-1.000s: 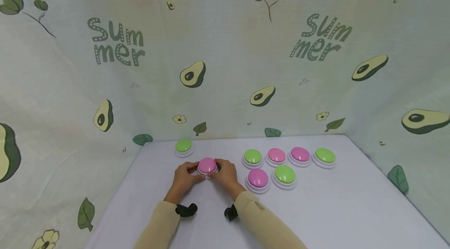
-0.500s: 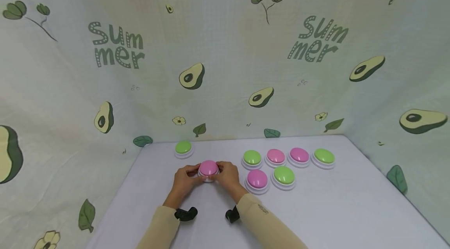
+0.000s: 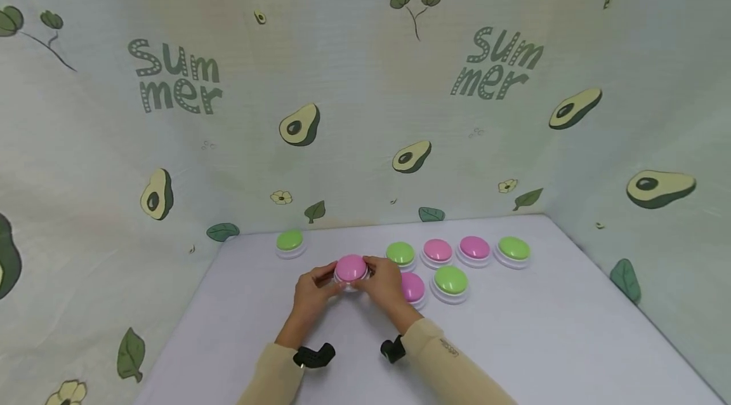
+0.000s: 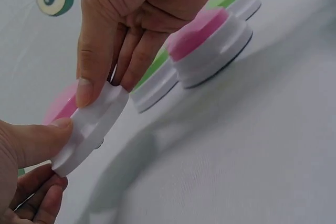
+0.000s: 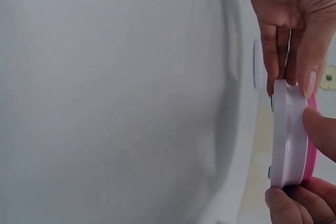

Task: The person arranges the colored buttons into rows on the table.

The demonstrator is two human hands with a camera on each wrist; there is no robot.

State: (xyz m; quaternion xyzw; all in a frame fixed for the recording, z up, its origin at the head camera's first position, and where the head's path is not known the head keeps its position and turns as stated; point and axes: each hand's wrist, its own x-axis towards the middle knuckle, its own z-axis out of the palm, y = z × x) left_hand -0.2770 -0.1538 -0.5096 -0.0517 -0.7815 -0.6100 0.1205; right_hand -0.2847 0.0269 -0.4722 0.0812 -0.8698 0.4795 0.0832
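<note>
Both hands hold one push button [image 3: 351, 268] with a pink dome and a white round base. My left hand [image 3: 311, 296] pinches its left side between thumb and fingers, and my right hand [image 3: 384, 281] grips the right side. The left wrist view shows the white base [image 4: 94, 127] tilted and raised over the table, a shadow below. Small dark feet stick out from the underside of the base [image 5: 287, 135] in the right wrist view. Just beside my right hand, partly covered by it, sits another pink button [image 3: 414, 288].
To the right stand a front green button [image 3: 451, 280] and a back row: green [image 3: 400, 253], a lighter pink button [image 3: 438, 251], a pink button [image 3: 474, 248], and a green button [image 3: 514, 249]. One green button [image 3: 290, 240] sits at the back left. Patterned cloth [image 3: 342, 75] hangs behind the white table [image 3: 548, 341].
Both hands have carried the pink button rightward, toward the other buttons. My right hand now partly covers the near pink one. The head view has shifted slightly to the right.
</note>
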